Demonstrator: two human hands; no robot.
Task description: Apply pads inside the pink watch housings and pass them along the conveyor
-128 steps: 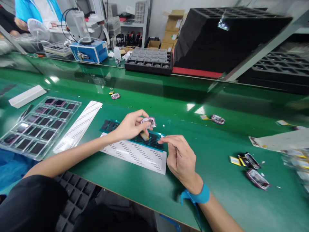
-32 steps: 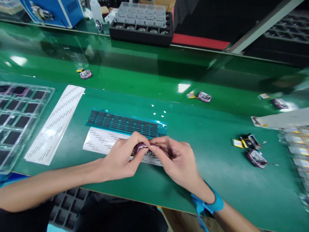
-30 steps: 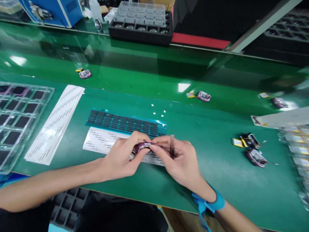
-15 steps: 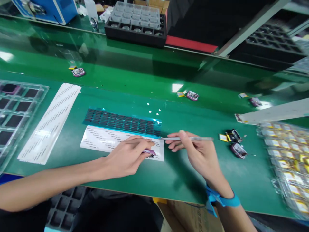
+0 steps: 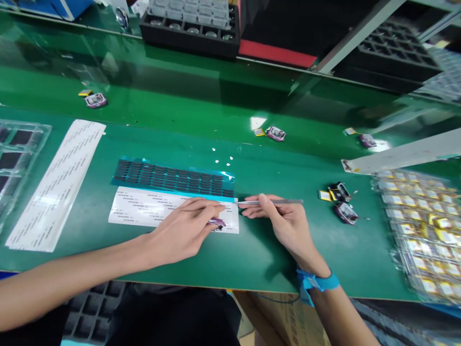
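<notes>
My left hand (image 5: 190,223) lies over the right part of a white printed sheet (image 5: 144,206), its fingers closed on a small purple device housing (image 5: 218,222), mostly hidden by the hand. Just behind that sheet is a blue film strip (image 5: 115,180) carrying rows of thin black pieces (image 5: 173,178). In my right hand (image 5: 284,221), with a blue band on its wrist, is a pair of metal tweezers (image 5: 284,202), held nearly level. Their tip points left at the near right corner of the film; whether it grips anything is too small to tell.
Opened purple housings (image 5: 345,212) with yellow-edged batteries (image 5: 324,195) lie right, and more sit along the green strip behind. A clear tray of batteries (image 5: 425,230) stands far right, a clear tray (image 5: 39,139) far left, beside another white sheet (image 5: 61,178). A white bar (image 5: 399,161) juts in.
The whole view has shifted, so the bench things sit further left and a little higher. Both hands keep nearly the same pose, still holding the housing and the tweezers.
</notes>
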